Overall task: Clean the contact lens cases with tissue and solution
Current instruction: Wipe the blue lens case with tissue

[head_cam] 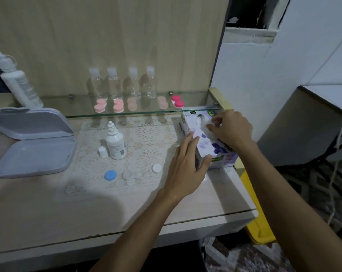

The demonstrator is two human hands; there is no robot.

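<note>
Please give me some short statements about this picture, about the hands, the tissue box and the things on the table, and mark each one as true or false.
1. The right hand pinches a tissue at the top of the tissue box. True.
2. The left hand holds the solution bottle. False: it rests against the near side of the tissue box, and the bottle stands alone on the lace mat.
3. The solution bottle has its cap on. False: the small white cap stands beside it.
4. A blue lid lies on the mat, left of the clear lens case. True.
5. Four clear bottles stand on the glass shelf. True.
</note>
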